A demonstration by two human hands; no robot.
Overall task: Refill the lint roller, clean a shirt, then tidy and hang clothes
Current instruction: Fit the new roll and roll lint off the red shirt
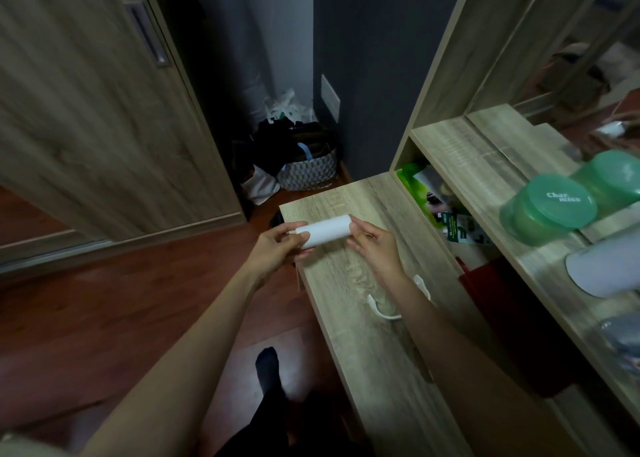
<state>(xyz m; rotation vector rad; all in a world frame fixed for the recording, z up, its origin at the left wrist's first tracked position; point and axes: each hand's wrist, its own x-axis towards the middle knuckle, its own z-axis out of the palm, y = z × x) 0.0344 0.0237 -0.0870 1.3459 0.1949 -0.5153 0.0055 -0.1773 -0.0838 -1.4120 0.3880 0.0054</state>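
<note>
Refilling is judged barely begun: refill roll [323,231] is pinched by left hand [277,247] and right hand [377,245]; cleaning, hanging pending

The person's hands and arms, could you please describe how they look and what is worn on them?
Both the left hand and right hand are bare: no gloves, rings or watch visible. The left forearm and right forearm carry no sleeve.

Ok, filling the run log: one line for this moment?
roll: held over desk | left hand: grips one end | right hand: pinches other end
</note>
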